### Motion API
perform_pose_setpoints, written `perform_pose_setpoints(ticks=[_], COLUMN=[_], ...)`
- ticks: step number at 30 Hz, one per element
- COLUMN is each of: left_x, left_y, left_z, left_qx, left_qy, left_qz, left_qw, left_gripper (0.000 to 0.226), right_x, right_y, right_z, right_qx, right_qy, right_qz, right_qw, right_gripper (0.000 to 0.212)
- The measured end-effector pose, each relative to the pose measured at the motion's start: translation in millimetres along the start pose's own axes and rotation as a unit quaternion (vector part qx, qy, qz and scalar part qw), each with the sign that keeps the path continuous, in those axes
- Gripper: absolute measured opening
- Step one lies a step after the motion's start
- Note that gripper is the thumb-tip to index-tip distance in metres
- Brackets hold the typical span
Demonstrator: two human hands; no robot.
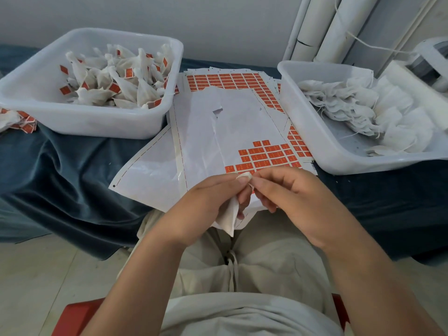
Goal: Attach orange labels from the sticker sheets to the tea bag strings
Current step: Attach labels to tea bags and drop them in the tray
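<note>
My left hand (208,204) grips a white tea bag (230,217) that hangs down below its fingers, just past the table's near edge. My right hand (281,187) meets it at the bag's top, fingertips pinching there, with a bit of orange showing under them. Right behind both hands lies a sticker sheet (264,154) with several rows of orange labels left on it. More sheets (225,80) lie further back. The string itself is too small to make out.
A white tub (92,122) at the left holds tea bags with orange labels. A white tub (312,139) at the right holds plain tea bags. Loose labelled bags (17,120) lie at the far left on the blue cloth (60,170). White pipes (322,27) stand behind.
</note>
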State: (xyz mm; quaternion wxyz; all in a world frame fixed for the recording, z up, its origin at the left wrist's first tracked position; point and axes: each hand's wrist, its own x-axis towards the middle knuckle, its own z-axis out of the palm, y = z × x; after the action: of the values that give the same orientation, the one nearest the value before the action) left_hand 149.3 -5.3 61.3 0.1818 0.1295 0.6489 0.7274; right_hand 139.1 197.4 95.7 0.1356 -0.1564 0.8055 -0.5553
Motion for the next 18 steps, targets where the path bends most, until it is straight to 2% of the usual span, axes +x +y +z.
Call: perform_pose_setpoints(ticks=[3,6,9,13,15,18], left_x=[1,1,1,3,3,2], left_y=[-1,-1,-3,-6,-5,-2], left_z=[1,2,3,5,4,3], left_qx=[-0.057,-0.093,-0.088,-0.110,-0.131,-0.159], left_qy=[-0.055,-0.102,-0.118,-0.109,-0.113,-0.119], left_qz=[0.015,0.007,0.003,0.002,0.002,0.009], left_qw=[0.997,0.990,0.989,0.988,0.985,0.980], left_gripper=[0.039,0.037,0.037,0.037,0.037,0.036], right_x=[0,-2,-6,-8,-7,-4], right_y=[2,0,-8,-9,-7,-6], right_z=[-7,-12,-17,-17,-12,-4], right_qx=[0.105,0.090,-0.002,-0.082,-0.067,0.023], right_qy=[-0.078,-0.116,-0.096,-0.032,-0.008,-0.009], right_qz=[0.052,0.049,0.014,-0.021,-0.032,-0.026], right_qw=[0.990,0.988,0.995,0.996,0.997,0.999], right_gripper=[0.029,0.029,0.024,0.016,0.013,0.015])
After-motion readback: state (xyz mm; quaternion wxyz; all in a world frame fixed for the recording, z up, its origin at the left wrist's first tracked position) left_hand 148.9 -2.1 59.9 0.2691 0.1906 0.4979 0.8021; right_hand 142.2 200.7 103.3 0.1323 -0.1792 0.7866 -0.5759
